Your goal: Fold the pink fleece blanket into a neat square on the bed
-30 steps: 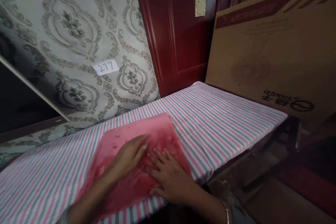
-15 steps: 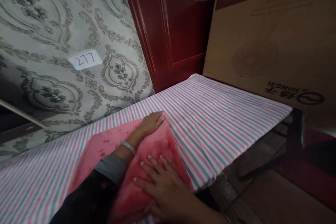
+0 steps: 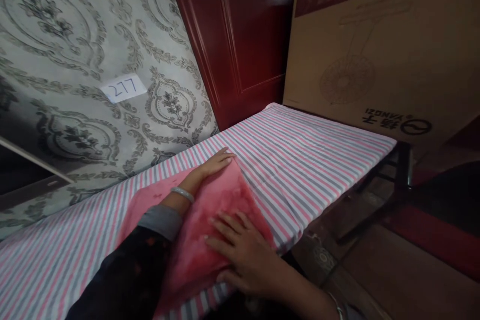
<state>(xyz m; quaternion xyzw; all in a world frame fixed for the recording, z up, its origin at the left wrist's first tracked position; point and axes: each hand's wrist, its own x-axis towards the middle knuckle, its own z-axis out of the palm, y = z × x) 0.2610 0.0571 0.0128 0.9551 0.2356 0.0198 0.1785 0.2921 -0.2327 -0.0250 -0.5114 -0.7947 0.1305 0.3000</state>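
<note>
Cloth [image 3: 217, 210], pink and plush, lay on the striped cover [image 3: 300, 165] of the worktop [image 3: 403, 165], close to the wearer's side. Laying-out was judged largely done: the visible edges rested down on the stripes, and no upturned corner was seen. Uneven light and dark patches across the pile were judged to be the part left unfinished. The area beneath the left forearm could not be inspected, nor could it be told whether the piece was single or folded.

Orientation: the far right corner pointed away from the wearer, towards the red door [image 3: 247, 35]. From it, the right edge slanted back to the near side, and the far edge ran leftward, roughly along the wall. With the left part hidden, the long axis could not be established.

Grip: the left hand [image 3: 217, 163] rested over the far right corner, fingers extended, not clenched. The right hand [image 3: 247, 250] lay palm down on the near right portion, fingers apart, clamped on nothing.
</note>
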